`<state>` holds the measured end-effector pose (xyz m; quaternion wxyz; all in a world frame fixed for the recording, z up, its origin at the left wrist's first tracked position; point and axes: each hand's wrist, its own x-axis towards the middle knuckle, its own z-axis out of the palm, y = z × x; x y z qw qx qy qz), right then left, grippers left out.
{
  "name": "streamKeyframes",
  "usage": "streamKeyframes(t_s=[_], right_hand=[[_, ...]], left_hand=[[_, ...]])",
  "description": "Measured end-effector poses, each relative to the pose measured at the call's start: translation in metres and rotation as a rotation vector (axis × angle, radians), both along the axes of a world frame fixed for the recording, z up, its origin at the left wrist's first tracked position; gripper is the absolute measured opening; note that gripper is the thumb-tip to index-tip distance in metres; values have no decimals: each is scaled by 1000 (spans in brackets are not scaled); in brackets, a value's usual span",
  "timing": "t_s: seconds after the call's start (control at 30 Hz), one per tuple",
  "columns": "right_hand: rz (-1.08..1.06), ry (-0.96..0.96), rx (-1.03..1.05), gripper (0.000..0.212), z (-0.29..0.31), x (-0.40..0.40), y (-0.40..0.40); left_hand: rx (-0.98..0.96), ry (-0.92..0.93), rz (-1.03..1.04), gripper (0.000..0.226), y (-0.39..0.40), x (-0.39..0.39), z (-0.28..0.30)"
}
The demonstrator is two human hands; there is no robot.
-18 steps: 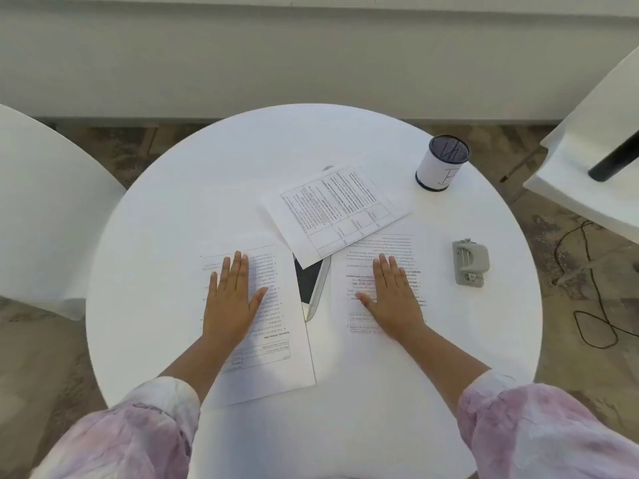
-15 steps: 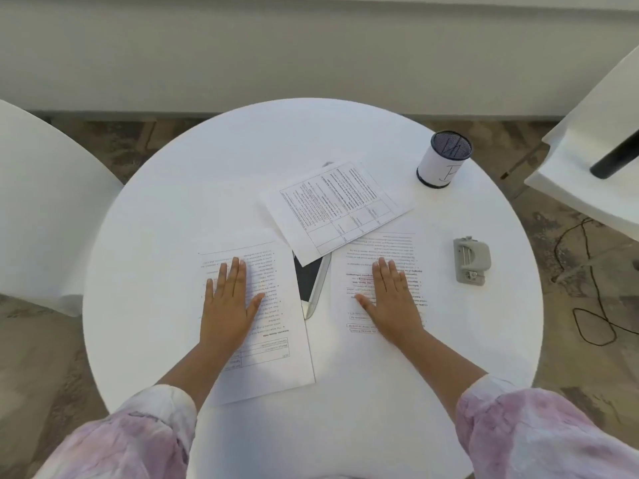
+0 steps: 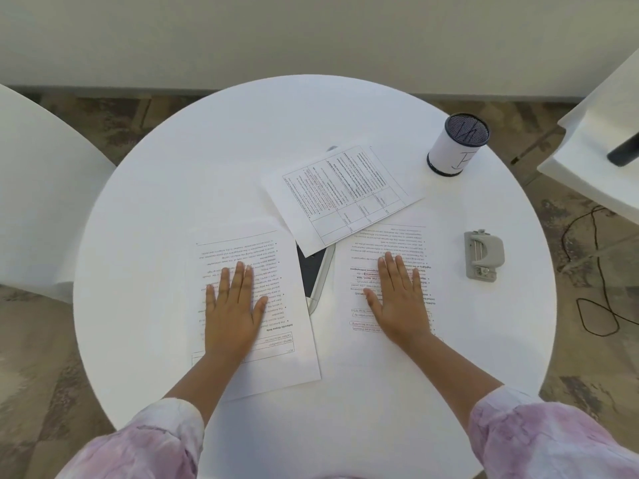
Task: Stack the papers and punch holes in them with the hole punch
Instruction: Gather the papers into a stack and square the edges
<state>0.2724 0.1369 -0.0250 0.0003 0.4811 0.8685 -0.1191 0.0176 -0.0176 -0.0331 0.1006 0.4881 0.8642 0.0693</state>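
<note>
Palms down: you're pressing left hand [image 3: 231, 312] and right hand [image 3: 401, 303], fingers straight and close together, onto two separate papers [image 3: 276, 340], likely pinning them for stacking; hole punch [image 3: 483, 254] is sitting untouched just beside right sheet.

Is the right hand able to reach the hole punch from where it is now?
Probably yes. The right hand lies flat on a sheet, and the hole punch sits on bare table just to its right, with nothing between them.
</note>
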Motion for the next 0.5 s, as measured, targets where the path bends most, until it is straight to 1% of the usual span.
streamKeyframes(t_s=[0.27,0.4,0.5], right_hand=[[-2,-10,13,78,0,0,-1],[8,-11,11,82,-1,0,1],[6,-37,-35,83,5,-2,1]], left_hand=[[42,-28,-37,71,0,-2,1],[57,-52,-57,82,5,-4,3],[67,-124,-43,89,9,-8,6]])
